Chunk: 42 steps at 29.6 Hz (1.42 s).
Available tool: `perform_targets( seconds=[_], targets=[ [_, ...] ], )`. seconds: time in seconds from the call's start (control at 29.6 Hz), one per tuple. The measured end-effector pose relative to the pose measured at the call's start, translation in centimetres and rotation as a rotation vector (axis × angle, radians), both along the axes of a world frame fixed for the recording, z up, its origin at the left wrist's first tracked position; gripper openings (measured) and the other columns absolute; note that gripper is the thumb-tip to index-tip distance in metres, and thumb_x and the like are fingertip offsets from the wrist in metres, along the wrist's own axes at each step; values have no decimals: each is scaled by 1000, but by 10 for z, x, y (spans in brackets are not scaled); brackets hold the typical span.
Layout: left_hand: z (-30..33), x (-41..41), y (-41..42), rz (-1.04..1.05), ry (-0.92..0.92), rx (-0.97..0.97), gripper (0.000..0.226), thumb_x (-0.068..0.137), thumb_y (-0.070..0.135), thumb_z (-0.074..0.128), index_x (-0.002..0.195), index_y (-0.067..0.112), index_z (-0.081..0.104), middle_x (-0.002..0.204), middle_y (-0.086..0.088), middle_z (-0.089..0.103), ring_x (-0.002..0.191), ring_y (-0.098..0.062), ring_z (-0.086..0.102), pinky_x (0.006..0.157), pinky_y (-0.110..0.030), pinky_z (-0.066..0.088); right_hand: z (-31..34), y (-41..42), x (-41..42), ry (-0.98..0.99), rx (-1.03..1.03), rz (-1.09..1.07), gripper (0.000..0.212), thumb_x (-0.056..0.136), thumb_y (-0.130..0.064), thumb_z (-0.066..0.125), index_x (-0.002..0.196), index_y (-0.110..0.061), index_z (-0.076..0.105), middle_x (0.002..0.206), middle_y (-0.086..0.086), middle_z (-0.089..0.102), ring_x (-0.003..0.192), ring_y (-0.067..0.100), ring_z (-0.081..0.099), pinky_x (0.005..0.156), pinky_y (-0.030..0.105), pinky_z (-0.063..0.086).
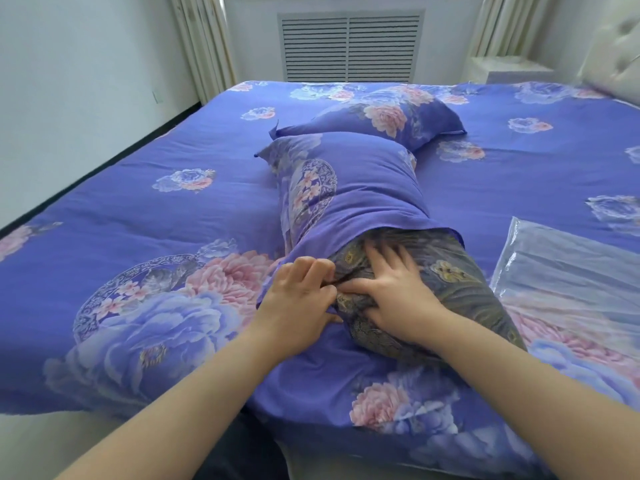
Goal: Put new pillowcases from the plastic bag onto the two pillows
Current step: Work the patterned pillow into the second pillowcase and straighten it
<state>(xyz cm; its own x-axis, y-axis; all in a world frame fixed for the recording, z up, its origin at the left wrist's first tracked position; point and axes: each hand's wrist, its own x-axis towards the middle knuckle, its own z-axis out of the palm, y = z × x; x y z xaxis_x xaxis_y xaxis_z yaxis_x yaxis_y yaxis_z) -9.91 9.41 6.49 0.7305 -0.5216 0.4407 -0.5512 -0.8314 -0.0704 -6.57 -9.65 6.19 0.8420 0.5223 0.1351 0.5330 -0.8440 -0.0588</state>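
Observation:
A grey patterned pillow (446, 282) lies lengthwise on the bed, its far half inside a purple floral pillowcase (360, 188). My left hand (298, 306) pinches the pillowcase's open edge at the pillow's left side. My right hand (391, 292) presses flat, fingers spread, on the pillow's bare near end. Behind it rests a second pillow (381, 116), fully covered in the same purple floral fabric. A clear plastic bag (568, 271) lies flat at the right.
The bed (138, 202) carries a purple floral cover matching the pillowcases. A white wall stands at the left, a vent grille (349, 46) and curtains at the back, a padded headboard (616, 53) at the far right.

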Motion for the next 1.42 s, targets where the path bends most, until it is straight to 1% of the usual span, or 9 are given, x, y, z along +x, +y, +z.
perform_targets(
  seconds=[0.2, 0.3, 0.47, 0.64, 0.81, 1.01, 1.15, 1.28, 1.42],
  targets=[
    [13, 18, -9, -18, -150, 142, 30, 60, 44, 78, 69, 18, 66, 108, 3, 44, 99, -24, 37, 81, -41, 33, -23, 39, 40, 127, -39, 169, 61, 88, -39, 53, 144, -22, 37, 153, 7, 25, 141, 24, 17, 116, 36, 0],
    [5, 27, -3, 3, -47, 56, 36, 64, 49, 76, 75, 15, 67, 125, -2, 49, 117, -32, 42, 98, -48, 35, -18, 27, 41, 154, 128, 190, 44, 82, -33, 64, 125, -23, 59, 147, 12, 33, 136, 27, 26, 111, 28, 11],
    [-16, 22, -3, 40, 253, -266, 92, 63, 48, 80, 138, 11, 41, 156, -1, 16, 138, -25, 32, 111, -41, 29, -18, -19, -8, 224, 293, 227, 62, 77, -44, 64, 134, -37, 42, 153, -11, 15, 145, 6, 2, 118, 27, -4],
    [-5, 16, -10, 191, 295, 73, 106, 75, 61, 62, 151, 22, -1, 159, 5, -2, 146, -15, 0, 119, -37, 1, -30, -73, -60, -234, 585, -405, 62, 84, -62, 50, 134, -26, 40, 142, -3, 42, 136, 18, 33, 112, 50, 21],
    [-2, -20, -62, 147, 201, 127, 114, 68, 59, 67, 148, 31, -10, 158, -6, -12, 145, -27, -8, 116, -45, -5, -52, -108, -73, 315, 804, -779, 103, 62, -82, 40, 142, -18, 25, 140, 9, 44, 128, 26, 43, 101, 42, 37],
    [-16, -31, -113, -47, 139, 176, 117, 62, 68, 67, 149, 35, -4, 159, -7, 4, 145, -37, 0, 116, -51, -3, -25, -106, -74, 485, 1283, -517, 46, 78, -56, 65, 101, -17, 69, 101, 5, 73, 76, -2, 67, 55, 8, 46],
    [-2, -14, -95, 63, 17, -88, 81, 70, 42, 64, 144, 24, 37, 133, -8, 54, 125, -35, 48, 110, -47, 31, -10, -100, -65, 676, 2029, -337, 39, 95, -35, 46, 79, -16, 76, 81, -3, 73, 75, 7, 68, 63, 20, 54],
    [10, -8, -80, 35, 33, -193, 87, 65, 17, 58, 145, 35, 29, 140, -12, 46, 120, -37, 50, 96, -50, 44, -24, -62, -48, 920, 2110, -462, 24, 97, -8, 39, 99, -17, 61, 91, -3, 70, 82, 10, 64, 74, 25, 51],
    [13, -8, -78, 42, -53, -191, 91, 69, 9, 60, 143, 45, 20, 156, -6, 18, 142, -36, 17, 101, -65, 29, -28, -25, -35, 1128, 2198, -537, 17, 85, -22, 48, 96, -11, 55, 87, 15, 50, 78, 25, 46, 87, 38, 37]
  ],
)
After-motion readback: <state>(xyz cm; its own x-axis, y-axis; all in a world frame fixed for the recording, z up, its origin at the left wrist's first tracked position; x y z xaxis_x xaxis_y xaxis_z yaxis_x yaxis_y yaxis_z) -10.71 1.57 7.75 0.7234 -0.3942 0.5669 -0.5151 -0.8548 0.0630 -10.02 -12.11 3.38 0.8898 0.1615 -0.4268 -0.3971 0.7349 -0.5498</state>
